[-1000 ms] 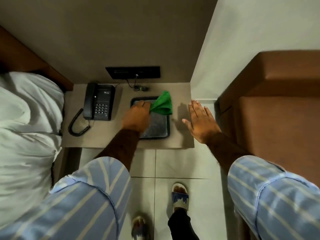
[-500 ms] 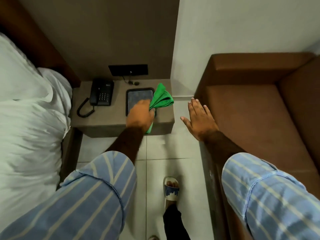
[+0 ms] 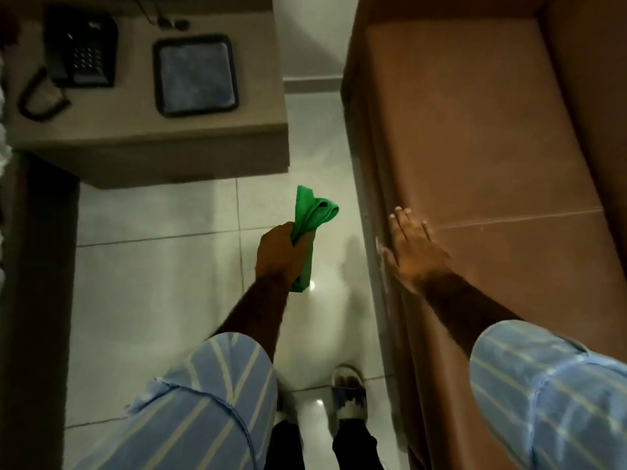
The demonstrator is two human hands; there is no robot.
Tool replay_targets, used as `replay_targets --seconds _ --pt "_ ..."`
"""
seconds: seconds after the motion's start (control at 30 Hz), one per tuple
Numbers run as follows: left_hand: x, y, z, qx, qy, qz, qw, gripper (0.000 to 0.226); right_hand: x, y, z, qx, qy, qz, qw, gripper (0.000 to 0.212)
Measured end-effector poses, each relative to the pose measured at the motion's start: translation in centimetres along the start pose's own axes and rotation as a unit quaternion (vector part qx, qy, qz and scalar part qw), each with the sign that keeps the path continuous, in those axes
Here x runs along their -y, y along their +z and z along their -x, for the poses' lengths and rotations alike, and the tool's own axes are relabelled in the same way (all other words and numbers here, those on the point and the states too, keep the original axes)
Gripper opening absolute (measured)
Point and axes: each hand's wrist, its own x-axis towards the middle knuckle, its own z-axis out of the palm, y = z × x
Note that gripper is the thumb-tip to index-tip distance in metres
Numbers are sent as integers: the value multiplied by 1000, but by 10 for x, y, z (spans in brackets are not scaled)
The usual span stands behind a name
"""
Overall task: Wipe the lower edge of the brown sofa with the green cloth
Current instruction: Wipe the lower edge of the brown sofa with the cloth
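Observation:
The brown sofa [image 3: 475,137] fills the right side, its front face dropping to the tiled floor along a line left of my right hand. My left hand [image 3: 281,254] is shut on the bunched green cloth [image 3: 310,212], held over the floor between the bedside table and the sofa, apart from both. Flat and open, my right hand [image 3: 412,252] rests at the front edge of the sofa seat with fingers spread. The sofa's lower edge near the floor is in shadow.
A grey bedside table [image 3: 142,130] at the upper left carries a black telephone [image 3: 79,50] and a black tray [image 3: 195,74]. Glossy white floor tiles [image 3: 163,273] lie between table and sofa. My sandalled foot [image 3: 349,393] stands near the bottom centre.
My left hand lifted the green cloth off the table and carried it down toward the sofa. The view tilted down and right. My right hand reached the sofa's seat edge.

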Motion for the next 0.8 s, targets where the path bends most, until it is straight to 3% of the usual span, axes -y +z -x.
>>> replay_targets --seconds 0.2,0.43,0.67,0.8 --pt "46 145 -24 22 -43 65 997 30 -89 78 -39 -83 55 29 995 91" --pt "67 262 -80 26 -92 140 986 31 -115 132 -57 -249 56 44 966 74" --pt "37 326 -146 -3 -156 209 965 27 -123 145 -62 -264 53 61 961 76" --pt "13 355 -147 4 -153 275 949 29 -123 148 -64 -274 52 70 958 75"
